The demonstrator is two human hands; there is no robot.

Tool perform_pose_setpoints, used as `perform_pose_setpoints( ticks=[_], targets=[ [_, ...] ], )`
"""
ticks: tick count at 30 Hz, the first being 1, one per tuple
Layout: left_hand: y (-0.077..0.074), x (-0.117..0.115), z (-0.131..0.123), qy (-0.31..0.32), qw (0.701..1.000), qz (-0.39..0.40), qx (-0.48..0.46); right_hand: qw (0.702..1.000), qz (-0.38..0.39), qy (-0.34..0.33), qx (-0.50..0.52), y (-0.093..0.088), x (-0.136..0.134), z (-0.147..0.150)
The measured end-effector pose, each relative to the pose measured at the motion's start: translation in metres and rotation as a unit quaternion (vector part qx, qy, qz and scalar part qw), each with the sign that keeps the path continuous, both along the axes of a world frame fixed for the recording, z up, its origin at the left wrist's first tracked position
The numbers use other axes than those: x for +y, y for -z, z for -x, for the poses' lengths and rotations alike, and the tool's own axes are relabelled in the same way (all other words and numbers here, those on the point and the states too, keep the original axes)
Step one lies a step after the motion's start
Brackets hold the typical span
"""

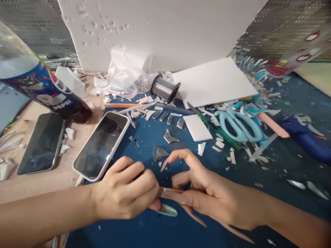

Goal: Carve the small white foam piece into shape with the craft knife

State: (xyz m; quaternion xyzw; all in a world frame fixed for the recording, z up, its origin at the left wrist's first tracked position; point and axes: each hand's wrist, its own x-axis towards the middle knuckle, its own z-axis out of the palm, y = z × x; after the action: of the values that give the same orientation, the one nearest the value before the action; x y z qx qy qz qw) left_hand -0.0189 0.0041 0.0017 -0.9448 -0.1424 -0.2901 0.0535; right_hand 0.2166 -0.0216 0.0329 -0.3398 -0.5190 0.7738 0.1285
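My left hand [129,189] is closed, its fingers curled in; its thumb has a long pale green nail. What it grips is hidden. My right hand [207,193] meets it from the right, index finger arched up and thumb pressed toward the middle finger. The right thumb's long nail touches the left fist, and any small thing pinched there cannot be made out. Just beyond the hands, on the blue mat [144,137], lie a dark grey wedge-shaped piece [160,153] and a grey V-shaped piece [170,137]. Several small grey strips [163,116] lie farther back.
At left are a white-cased phone [102,144], a dark phone [41,144] and a Pepsi bottle [55,91]. Farther back are a spool [165,89], a plastic bag [124,77] and white foam board [214,82]. Light blue scissors [236,125] lie right among scraps.
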Motion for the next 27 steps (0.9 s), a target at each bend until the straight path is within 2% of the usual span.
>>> perform_pose_setpoints(
  ticks=[8,15,20,23,27],
  targets=[
    [0.009,-0.005,0.003,0.018,0.999,0.035,-0.002,0.997,0.030,0.069,0.033,0.017,-0.016,0.004],
    [0.010,-0.013,0.000,-0.019,0.999,0.046,-0.001,0.993,-0.006,0.110,0.049,0.015,-0.019,0.001],
    [0.015,-0.018,-0.002,-0.034,0.999,0.038,-0.005,0.991,-0.021,0.118,0.056,0.017,-0.026,0.003],
    [0.016,-0.018,-0.001,-0.022,0.999,0.040,0.007,0.989,-0.039,0.132,0.059,0.020,-0.029,0.004],
    [0.014,-0.014,0.002,0.012,0.998,0.053,0.016,0.993,-0.037,0.101,0.039,0.022,-0.025,-0.004]
  ],
)
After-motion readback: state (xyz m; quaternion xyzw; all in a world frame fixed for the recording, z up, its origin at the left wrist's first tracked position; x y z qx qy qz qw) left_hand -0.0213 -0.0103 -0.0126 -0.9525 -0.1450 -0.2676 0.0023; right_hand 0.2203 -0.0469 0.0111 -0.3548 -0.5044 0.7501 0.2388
